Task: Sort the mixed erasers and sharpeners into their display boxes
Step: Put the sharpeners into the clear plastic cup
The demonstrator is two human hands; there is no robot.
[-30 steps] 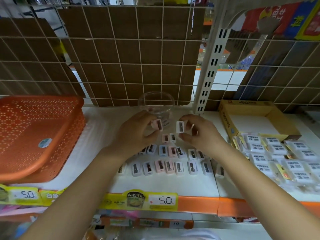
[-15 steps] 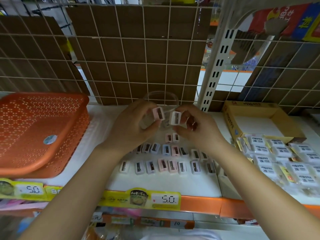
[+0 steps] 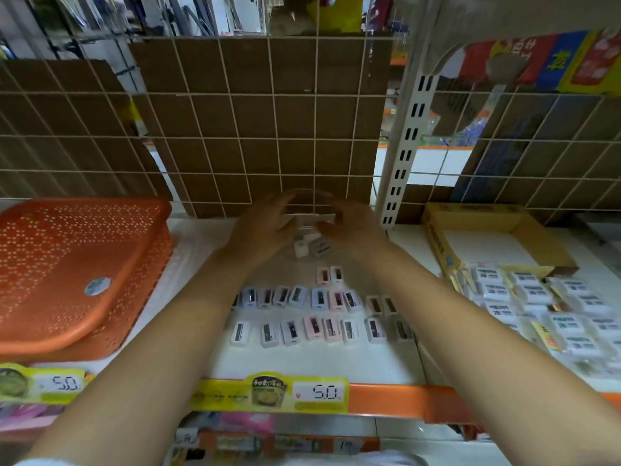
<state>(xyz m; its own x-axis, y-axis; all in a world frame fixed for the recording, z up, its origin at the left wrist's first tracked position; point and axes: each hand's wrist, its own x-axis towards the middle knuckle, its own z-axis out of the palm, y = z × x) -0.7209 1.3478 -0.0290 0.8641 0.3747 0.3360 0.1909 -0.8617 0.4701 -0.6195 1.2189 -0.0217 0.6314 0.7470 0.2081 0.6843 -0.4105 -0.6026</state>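
Head view looked down on a white shelf [image 3: 316, 361], and at nine o'clock lay an orange perforated basket [image 3: 77, 274], upside down, with a round sticker on it. Along the shelf's front edge at six o'clock ran a yellow price label [image 3: 268, 393] reading 5.0. At the middle, sharpeners [image 3: 319, 317] in pink, blue and white lay in two loose rows, with a pair more just above them toward twelve o'clock. Beyond those stood a clear plastic cup [image 3: 307, 227] against the wire grid, and a few sharpeners lay in its bottom. The left hand [image 3: 260, 230] was at the cup's nine o'clock side, fingers loosely curved toward its rim; whether they touched the cup, the blur did not let me tell. The right hand [image 3: 351, 227] was at the cup's three o'clock side, fingers bent over the rim (motion blur hid whether anything was pinched in them). A white slotted upright [image 3: 406, 142] rose at one o'clock. At three o'clock a yellow cardboard display box [image 3: 497, 227] sat open, and wrapped white erasers [image 3: 544, 314] lay spread just in front of it toward four o'clock
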